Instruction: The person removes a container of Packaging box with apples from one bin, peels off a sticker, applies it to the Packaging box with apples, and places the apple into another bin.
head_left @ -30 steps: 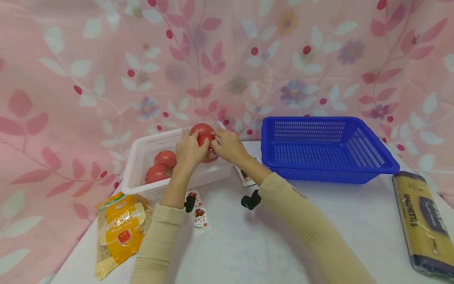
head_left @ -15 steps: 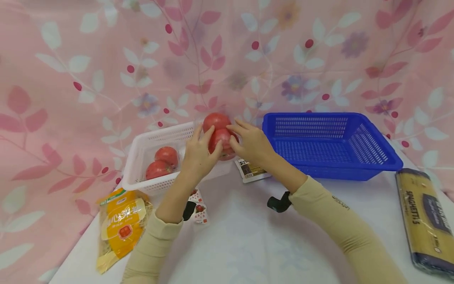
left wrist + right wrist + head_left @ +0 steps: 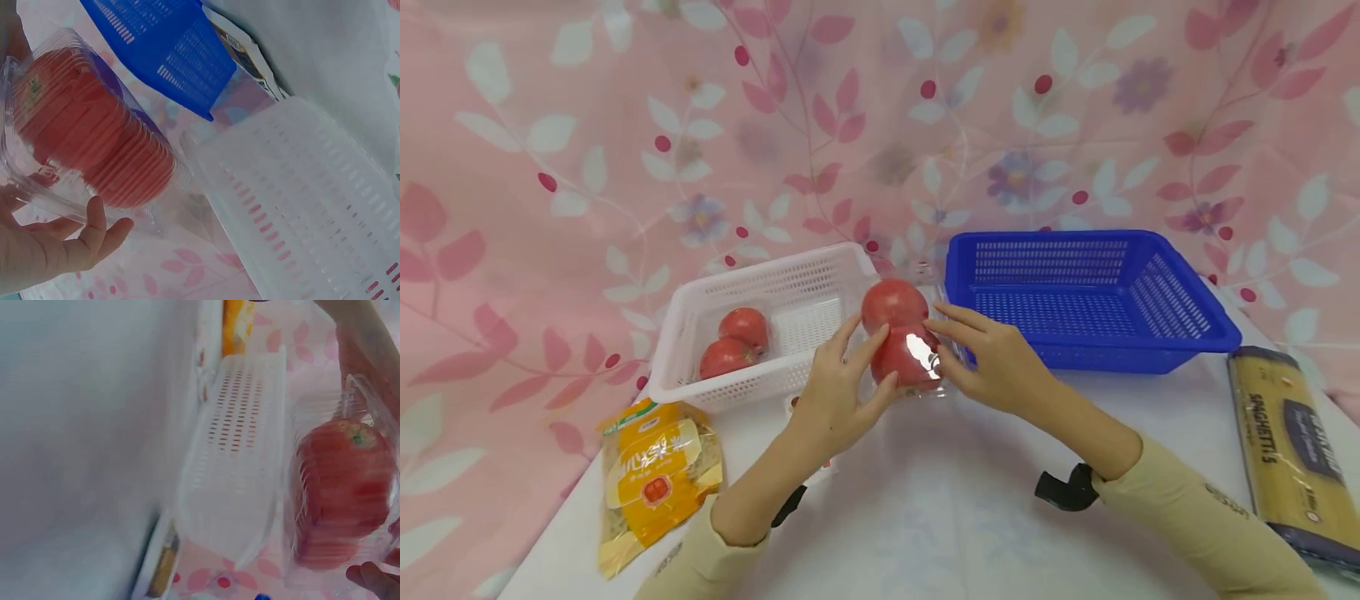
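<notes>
Both hands hold a clear plastic clamshell pack of two tomatoes (image 3: 901,362) between them, raised in front of the baskets. My left hand (image 3: 838,396) grips its left side, and my right hand (image 3: 996,362) grips the right side with fingertips on its edge. In the left wrist view, the ribbed pack (image 3: 94,125) shows the tomatoes through its wall; the right wrist view has the same pack (image 3: 344,487) beside the white basket. At the left, the white basket (image 3: 782,379) contains another clear pack of two tomatoes (image 3: 735,342).
A blue basket (image 3: 1127,354) stands at the right. On the far right lies a pack of spaghetti (image 3: 1292,450). A yellow bag of dry food (image 3: 658,483) sits at the front left. Small printed packets (image 3: 823,468) are partly hidden under the left arm.
Both hands have lifted the tomato pack out of the white basket's right side and carried it rightward, toward the gap before the blue basket. The other pack stays in the white basket.
</notes>
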Available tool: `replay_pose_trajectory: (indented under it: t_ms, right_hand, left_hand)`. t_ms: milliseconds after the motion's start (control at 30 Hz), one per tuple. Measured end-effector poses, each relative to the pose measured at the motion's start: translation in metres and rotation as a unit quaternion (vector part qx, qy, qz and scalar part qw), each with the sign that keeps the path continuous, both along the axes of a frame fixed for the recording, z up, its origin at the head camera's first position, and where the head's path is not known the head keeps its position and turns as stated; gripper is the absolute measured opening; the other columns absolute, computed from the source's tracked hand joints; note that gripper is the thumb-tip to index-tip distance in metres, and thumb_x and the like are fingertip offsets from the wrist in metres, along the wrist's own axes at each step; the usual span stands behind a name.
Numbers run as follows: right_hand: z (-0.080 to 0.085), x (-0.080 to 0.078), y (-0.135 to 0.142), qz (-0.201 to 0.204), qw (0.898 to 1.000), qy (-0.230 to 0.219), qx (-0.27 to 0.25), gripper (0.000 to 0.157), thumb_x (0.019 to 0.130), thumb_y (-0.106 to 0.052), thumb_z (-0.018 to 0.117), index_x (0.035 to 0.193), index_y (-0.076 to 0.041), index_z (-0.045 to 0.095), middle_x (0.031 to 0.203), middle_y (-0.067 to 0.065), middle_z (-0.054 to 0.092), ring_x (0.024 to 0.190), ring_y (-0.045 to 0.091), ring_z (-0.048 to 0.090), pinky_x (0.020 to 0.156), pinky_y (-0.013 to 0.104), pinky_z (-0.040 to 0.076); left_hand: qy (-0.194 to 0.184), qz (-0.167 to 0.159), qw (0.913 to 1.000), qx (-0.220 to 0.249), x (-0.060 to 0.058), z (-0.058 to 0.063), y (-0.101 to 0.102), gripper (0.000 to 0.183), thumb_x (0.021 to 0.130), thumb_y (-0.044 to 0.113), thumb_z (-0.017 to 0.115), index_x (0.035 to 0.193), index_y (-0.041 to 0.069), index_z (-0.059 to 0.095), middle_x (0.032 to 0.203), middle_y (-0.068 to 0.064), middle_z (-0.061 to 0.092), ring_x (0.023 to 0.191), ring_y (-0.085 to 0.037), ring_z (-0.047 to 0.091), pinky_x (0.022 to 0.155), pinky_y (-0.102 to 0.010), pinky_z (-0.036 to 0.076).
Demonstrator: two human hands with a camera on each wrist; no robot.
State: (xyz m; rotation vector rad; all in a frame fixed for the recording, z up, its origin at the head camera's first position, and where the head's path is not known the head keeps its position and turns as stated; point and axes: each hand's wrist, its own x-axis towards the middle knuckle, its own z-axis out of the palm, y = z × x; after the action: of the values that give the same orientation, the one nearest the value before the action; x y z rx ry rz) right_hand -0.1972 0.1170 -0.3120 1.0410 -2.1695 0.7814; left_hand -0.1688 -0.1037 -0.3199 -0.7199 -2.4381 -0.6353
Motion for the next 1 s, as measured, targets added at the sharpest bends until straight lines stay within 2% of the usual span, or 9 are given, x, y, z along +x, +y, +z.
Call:
replay_pose_trajectory:
  t_ms: [100, 200, 267, 400, 433, 533, 633, 833, 1000]
  right_hand:
    - [-0.008, 0.011, 0.011, 0.01, 1.0, -0.004, 0.013, 0.033, 0.077, -0.007, 0.066, 0.11, -0.004, 0.066, 0.117, 0.015, 0.06, 0.056, 0.008, 0.058, 0.044, 0.013, 0.039]
    - [-0.015, 0.023, 0.02, 0.012, 0.999, -0.014, 0.026, 0.036, 0.075, -0.006, 0.067, 0.111, -0.005, 0.065, 0.118, 0.013, 0.06, 0.055, 0.004, 0.056, 0.044, 0.011, 0.037]
    - [-0.02, 0.031, 0.026, 0.013, 0.999, -0.017, 0.027, 0.038, 0.073, -0.006, 0.068, 0.112, -0.006, 0.065, 0.119, 0.012, 0.06, 0.048, -0.001, 0.049, 0.045, 0.01, 0.038]
    - [-0.027, 0.045, 0.034, 0.02, 1.0, -0.011, 0.02, 0.04, 0.07, -0.005, 0.068, 0.11, -0.005, 0.066, 0.115, 0.013, 0.062, 0.05, -0.002, 0.05, 0.049, 0.009, 0.04]
    - [-0.029, 0.047, 0.036, 0.019, 1.0, -0.011, 0.022, 0.04, 0.07, -0.005, 0.068, 0.11, -0.005, 0.066, 0.114, 0.012, 0.062, 0.056, 0.002, 0.057, 0.053, 0.011, 0.044]
    - [-0.036, 0.051, 0.04, 0.017, 0.999, -0.028, 0.024, 0.041, 0.07, -0.006, 0.068, 0.111, -0.005, 0.066, 0.113, 0.011, 0.063, 0.066, 0.006, 0.062, 0.057, 0.013, 0.048]
    - [-0.042, 0.051, 0.042, 0.007, 0.998, -0.049, 0.031, 0.042, 0.07, -0.008, 0.07, 0.111, -0.005, 0.066, 0.113, 0.01, 0.063, 0.088, 0.02, 0.066, 0.068, 0.028, 0.053]
    - [-0.051, 0.054, 0.042, -0.003, 0.998, -0.034, 0.046, 0.041, 0.068, -0.01, 0.073, 0.108, -0.007, 0.067, 0.114, 0.01, 0.063, 0.098, 0.025, 0.062, 0.072, 0.037, 0.053]
    - [-0.057, 0.059, 0.042, 0.007, 0.998, -0.039, 0.051, 0.04, 0.069, -0.01, 0.073, 0.108, -0.006, 0.067, 0.114, 0.011, 0.062, 0.099, 0.025, 0.062, 0.073, 0.038, 0.052]
  left_hand:
    - [0.006, -0.004, 0.9997, -0.024, 0.013, -0.008, 0.004, 0.053, 0.083, 0.032, 0.06, 0.131, 0.013, 0.052, 0.139, -0.018, 0.037, 0.115, -0.039, 0.043, 0.082, -0.048, 0.048]
    - [-0.005, -0.007, 0.999, -0.043, 0.026, -0.014, 0.009, 0.054, 0.083, 0.035, 0.06, 0.132, 0.014, 0.051, 0.14, -0.017, 0.036, 0.114, -0.037, 0.043, 0.078, -0.044, 0.05]
    - [-0.016, -0.014, 0.9985, -0.05, 0.034, -0.017, 0.01, 0.055, 0.083, 0.036, 0.06, 0.133, 0.016, 0.05, 0.141, -0.016, 0.034, 0.115, -0.036, 0.042, 0.077, -0.042, 0.051]
    - [-0.032, -0.041, 0.9968, -0.06, 0.046, -0.024, 0.012, 0.055, 0.084, 0.037, 0.059, 0.133, 0.016, 0.049, 0.142, -0.016, 0.033, 0.115, -0.034, 0.041, 0.079, -0.042, 0.05]
    - [-0.035, -0.05, 0.9961, -0.064, 0.048, -0.026, 0.012, 0.055, 0.084, 0.037, 0.059, 0.134, 0.016, 0.048, 0.142, -0.017, 0.032, 0.116, -0.035, 0.041, 0.081, -0.043, 0.049]
    - [-0.04, -0.075, 0.9934, -0.077, 0.052, -0.033, 0.013, 0.054, 0.085, 0.037, 0.058, 0.134, 0.016, 0.047, 0.141, -0.019, 0.032, 0.116, -0.037, 0.041, 0.082, -0.043, 0.049]
    - [-0.039, -0.094, 0.9912, -0.085, 0.053, -0.04, 0.013, 0.053, 0.086, 0.036, 0.059, 0.133, 0.015, 0.048, 0.14, -0.021, 0.032, 0.115, -0.039, 0.043, 0.084, -0.045, 0.048]
    - [-0.023, -0.103, 0.9893, -0.101, 0.053, -0.049, 0.012, 0.052, 0.084, 0.033, 0.062, 0.13, 0.014, 0.051, 0.137, -0.022, 0.035, 0.112, -0.04, 0.045, 0.084, -0.044, 0.048]
    - [-0.019, -0.107, 0.9895, -0.095, 0.057, -0.055, 0.009, 0.052, 0.083, 0.031, 0.063, 0.131, 0.014, 0.051, 0.136, -0.022, 0.036, 0.115, -0.039, 0.044, 0.085, -0.044, 0.047]
